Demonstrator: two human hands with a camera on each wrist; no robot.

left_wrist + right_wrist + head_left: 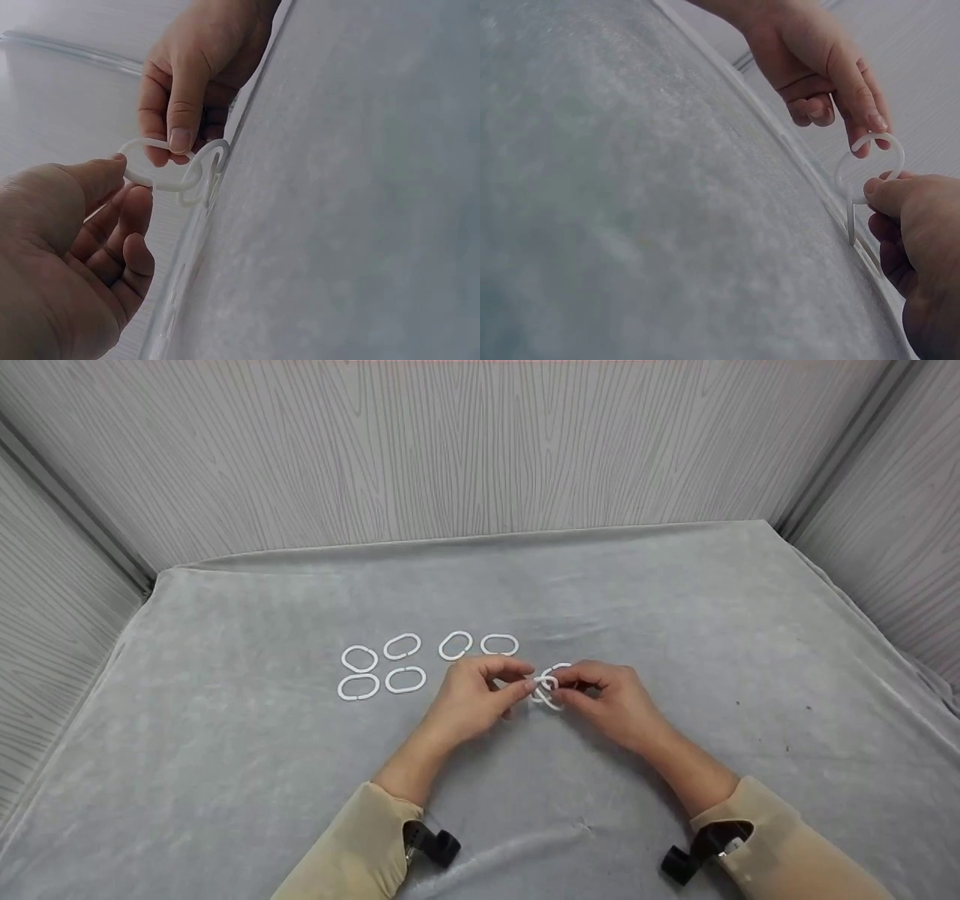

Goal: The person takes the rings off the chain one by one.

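White oval plastic links, some with a small gap showing in the side, are in front of me. My left hand point(471, 690) pinches one end of a link point(160, 187) between thumb and fingertip. On the side of that same link, the thumb and fingers of my right hand point(611, 701) take a grip. At least one more white link point(212, 177) hooks through it and hangs just above or against the cloth. Fingers partly cover where the links cross, so I cannot tell exactly how many are joined.
Left of my hands, several loose white links point(406, 679) lie flat in two rough rows on the grey cloth point(262, 765) that covers the table. Grey wood-grain panels point(450, 450) rise behind and at both sides. Small dark specks dot the cloth at right.
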